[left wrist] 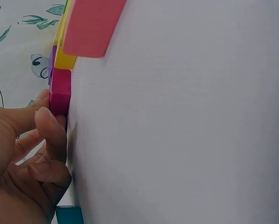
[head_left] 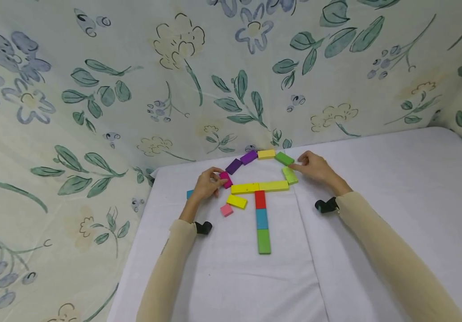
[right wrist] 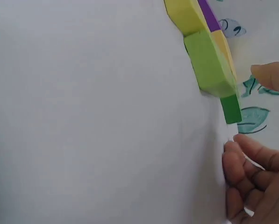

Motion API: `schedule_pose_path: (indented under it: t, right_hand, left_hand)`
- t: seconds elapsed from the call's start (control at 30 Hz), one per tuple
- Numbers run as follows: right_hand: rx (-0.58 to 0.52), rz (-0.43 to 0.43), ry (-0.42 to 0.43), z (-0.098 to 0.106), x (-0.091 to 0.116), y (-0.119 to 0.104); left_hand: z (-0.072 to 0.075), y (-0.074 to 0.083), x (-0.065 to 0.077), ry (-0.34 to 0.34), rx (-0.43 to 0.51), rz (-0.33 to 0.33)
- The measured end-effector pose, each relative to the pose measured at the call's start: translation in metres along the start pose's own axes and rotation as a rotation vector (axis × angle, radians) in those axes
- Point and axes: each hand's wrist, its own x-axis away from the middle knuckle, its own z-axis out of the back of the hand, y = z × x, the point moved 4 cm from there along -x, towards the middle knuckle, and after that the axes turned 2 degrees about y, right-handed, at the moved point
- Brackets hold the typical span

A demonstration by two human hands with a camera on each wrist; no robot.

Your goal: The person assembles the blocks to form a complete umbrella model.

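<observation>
One magenta rectangular block [head_left: 225,180], long axis slanting far-left | nearer left hand [head_left: 207,184] is pinching it | right hand [head_left: 314,169] is gripping nothing, digits apart

Magenta block [head_left: 226,176] slanted, left end of arch [head_left: 249,157]; lime block [head_left: 290,175] slanted, right end.

Green block [head_left: 284,158] bars right grip [head_left: 315,169] leftward; rightward's free.

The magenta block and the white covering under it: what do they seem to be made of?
Magenta block: probably painted wood, though plastic is possible; its faces look flat, smooth and evenly coloured, with crisp edges. White covering: most likely fabric with a matte finish, judging by its creases and lack of shine.
</observation>
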Motion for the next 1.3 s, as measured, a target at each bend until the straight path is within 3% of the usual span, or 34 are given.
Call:
schedule_pose_path:
  t: [0.1, 0.3, 0.53, 0.83, 1.1, 1.3]
  right_hand:
    - [0.081, -0.026, 0.007, -0.003, 0.007, -0.008]
    - [0.216, 0.027, 0.058, -0.011, 0.013, -0.016]
    - [0.23, 0.044, 0.089, -0.012, 0.015, -0.017]
    - [0.262, -0.053, 0.173, -0.012, 0.015, -0.016]
    - [0.279, -0.115, 0.163, -0.013, 0.015, -0.014]
    - [0.27, -0.092, 0.135, -0.007, 0.016, -0.014]
  left_hand:
    - [0.0, 0.0, 0.0, 0.011, -0.008, 0.004]
    - [-0.002, 0.0, 0.0, 0.01, -0.013, -0.001]
    - [-0.001, 0.0, -0.001, 0.008, -0.021, -0.016]
    - [-0.003, -0.001, -0.004, 0.006, -0.036, 0.007]
    - [-0.004, 0.0, -0.003, 0.006, -0.035, 0.01]
    - [-0.003, 0.0, -0.003, 0.009, -0.031, -0.004]
